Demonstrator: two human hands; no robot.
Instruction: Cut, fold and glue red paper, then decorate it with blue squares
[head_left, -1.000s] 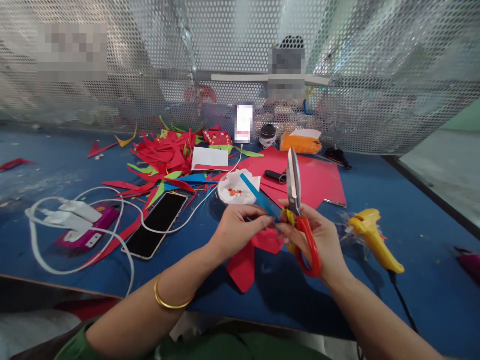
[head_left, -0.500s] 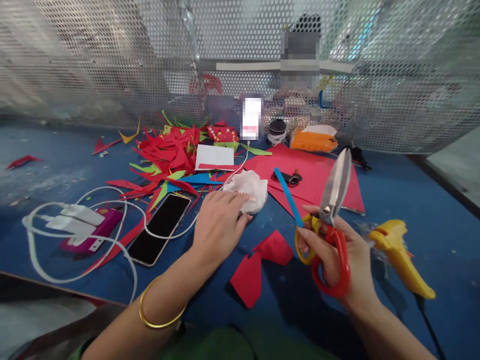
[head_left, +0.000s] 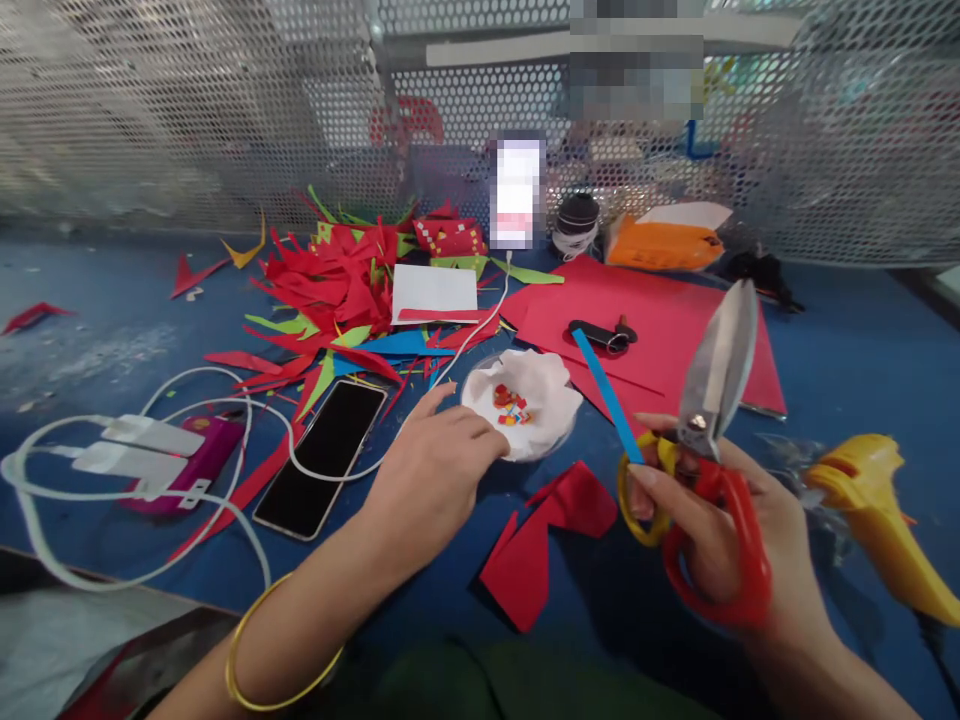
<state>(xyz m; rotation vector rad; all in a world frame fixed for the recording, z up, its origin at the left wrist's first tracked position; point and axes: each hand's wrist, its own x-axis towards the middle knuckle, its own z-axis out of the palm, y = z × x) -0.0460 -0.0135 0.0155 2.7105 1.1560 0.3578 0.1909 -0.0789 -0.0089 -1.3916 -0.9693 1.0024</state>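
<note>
My left hand [head_left: 439, 465] is at the near left rim of a small bowl [head_left: 559, 432] lined with white paper. Its thumb side is curled in and its fingertips come together, and anything between them is hidden. Small red, yellow and blue bits [head_left: 513, 405] lie in the bowl. In my right hand [head_left: 776, 540] are scissors [head_left: 712, 390] with red and yellow handles, blades together and pointing up. The same hand pinches a blue paper strip [head_left: 606, 392] between thumb and finger. Folded red paper [head_left: 551, 540] lies between my hands.
Red and green paper scraps [head_left: 337, 275] are heaped at the back left. A dark phone [head_left: 322, 460], white cables and a purple box [head_left: 202, 465] lie left. Red sheets [head_left: 675, 330] with a black clip-like object [head_left: 600, 338] are behind; a yellow glue gun [head_left: 881, 510] lies right.
My left hand has drawn back left from over the bowl, baring the bits inside. The view has shifted closer and downward. My right hand still holds the scissors and blue strip.
</note>
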